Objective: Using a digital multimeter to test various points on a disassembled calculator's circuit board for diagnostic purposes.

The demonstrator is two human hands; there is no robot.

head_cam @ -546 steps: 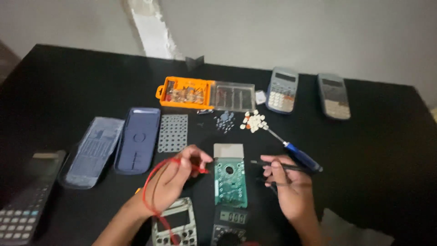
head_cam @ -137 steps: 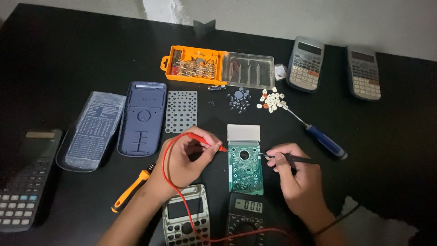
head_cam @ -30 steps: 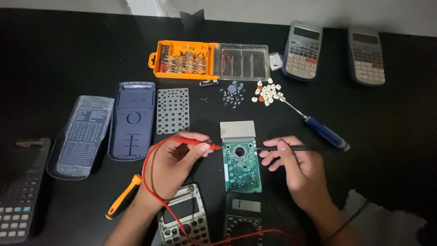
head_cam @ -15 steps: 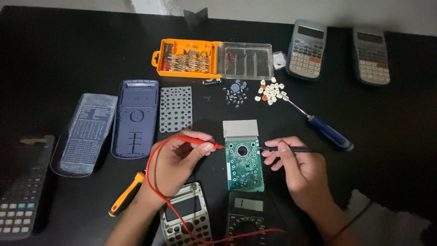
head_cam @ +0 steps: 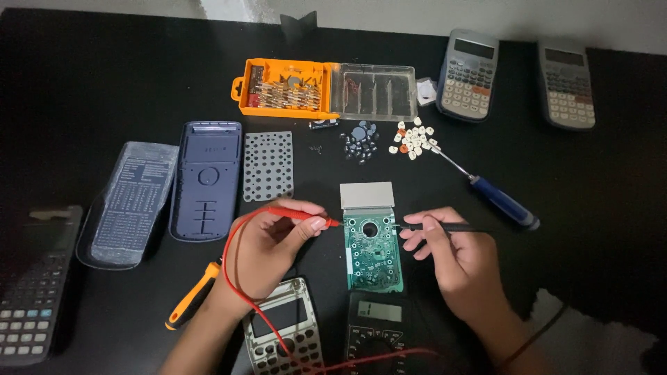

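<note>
A green circuit board (head_cam: 372,251) with a grey display panel at its top lies flat on the black table (head_cam: 104,76). My left hand (head_cam: 267,246) holds a red test probe (head_cam: 300,216) whose tip touches the board's upper left edge. My right hand (head_cam: 455,253) holds a black test probe (head_cam: 436,226) with its tip at the board's upper right edge. A red lead (head_cam: 233,271) loops from the red probe down past my left wrist. A multimeter (head_cam: 375,332) sits just below the board.
An orange bit case (head_cam: 288,87) with clear lid (head_cam: 375,92), two calculators (head_cam: 469,73) (head_cam: 566,83), a blue-handled screwdriver (head_cam: 500,201), loose key caps (head_cam: 413,139), a blue back cover (head_cam: 206,179), a grey key grid (head_cam: 268,165), an orange-handled tool (head_cam: 193,295), a calculator front (head_cam: 281,337), a dark calculator (head_cam: 31,285).
Both hands keep the probes on the board's upper edge. The view has shifted slightly; nothing on the table has moved.
</note>
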